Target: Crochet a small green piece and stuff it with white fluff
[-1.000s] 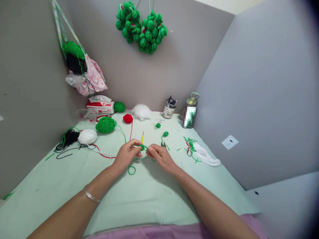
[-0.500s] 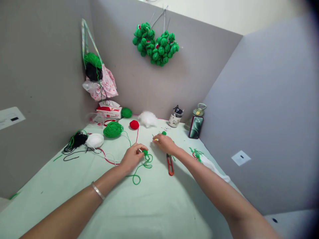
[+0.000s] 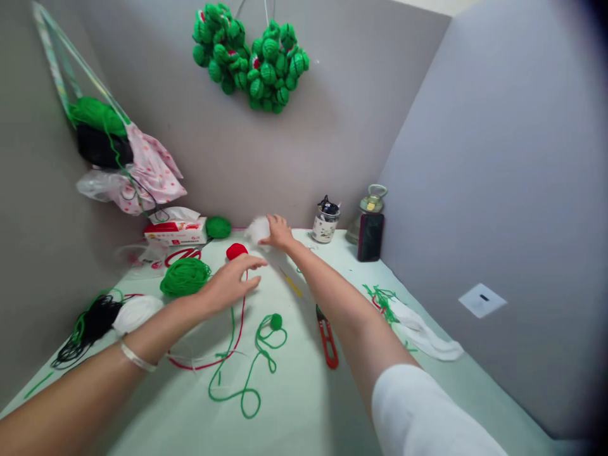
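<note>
My right hand is at the back of the table, its thumb and fingers around a tuft of white fluffy stuffing. My left hand hovers open and holds nothing, its fingers apart just in front of a red yarn ball. A thin hook with a yellow handle lies between my arms. Nearer to me rests a small round green crocheted piece, with a loose green yarn tail curling from it. Orange thread snips lie beside my right forearm.
Green yarn, white yarn and black yarn sit at left. Behind are red-handled scissors and a tissue box. A jar, phone and yarn scraps are at right. Partition walls enclose the table.
My right hand has put down the yellow-handled hook and reached back to the stuffing. My left hand has let go of the green crocheted piece and lifted away. The view has shifted.
</note>
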Demonstrator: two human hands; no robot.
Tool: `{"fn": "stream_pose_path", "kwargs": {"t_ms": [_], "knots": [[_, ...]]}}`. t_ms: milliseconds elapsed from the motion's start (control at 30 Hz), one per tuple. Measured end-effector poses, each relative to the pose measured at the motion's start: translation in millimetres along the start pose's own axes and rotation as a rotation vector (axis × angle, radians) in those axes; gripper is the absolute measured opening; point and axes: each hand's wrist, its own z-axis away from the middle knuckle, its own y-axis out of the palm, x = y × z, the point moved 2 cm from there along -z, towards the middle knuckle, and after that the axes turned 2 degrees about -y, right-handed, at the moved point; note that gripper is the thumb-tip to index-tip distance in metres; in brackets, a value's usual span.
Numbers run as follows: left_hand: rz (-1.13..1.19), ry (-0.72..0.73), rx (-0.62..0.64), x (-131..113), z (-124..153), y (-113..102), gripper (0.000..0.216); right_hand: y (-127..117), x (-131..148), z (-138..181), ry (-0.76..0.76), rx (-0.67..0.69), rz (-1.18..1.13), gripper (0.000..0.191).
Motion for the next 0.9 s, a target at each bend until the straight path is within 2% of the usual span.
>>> {"fn": "stream_pose_path", "kwargs": {"t_ms": [133, 233, 333, 467, 633, 733, 833, 900], "knots": [[0.009, -0.086, -0.122, 22.9, -57.7, -20.7, 0.033, 18.9, -9.8, -11.1, -0.006, 0.059, -0.044, 0.038], [-0.023, -0.158, -0.256, 38.7, -93.9, -29.6, 0.037, 15.5, -15.1, -16.1, -0.007, 0.037, -0.076, 0.038], [-0.034, -0.214, -0.359, 46.2, -122.3, -28.8, 0.042, 3.8, -10.6, -16.5, -0.050, 0.015, -0.103, 0.037], [-0.013, -0.211, -0.388, 46.4, -145.8, -17.0, 0.040, -5.9, 4.8, -8.3, -0.097, 0.026, -0.107, 0.038], [0.059, -0.190, -0.331, 44.5, -143.6, -10.4, 0.036, -8.5, -0.8, -5.9, -0.074, 0.065, -0.105, 0.027], [0.166, -0.165, -0.274, 33.7, -127.8, -14.0, 0.034, -13.4, -23.6, -16.4, 0.013, 0.075, -0.141, 0.037], [0.321, -0.145, -0.251, 14.0, -111.1, -28.6, 0.023, -22.5, -49.1, -27.2, 0.138, 0.049, -0.219, 0.037], [0.434, -0.126, -0.287, 1.0, -104.4, -45.8, 0.022, -28.9, -59.9, -30.3, 0.189, 0.026, -0.298, 0.038]]}}
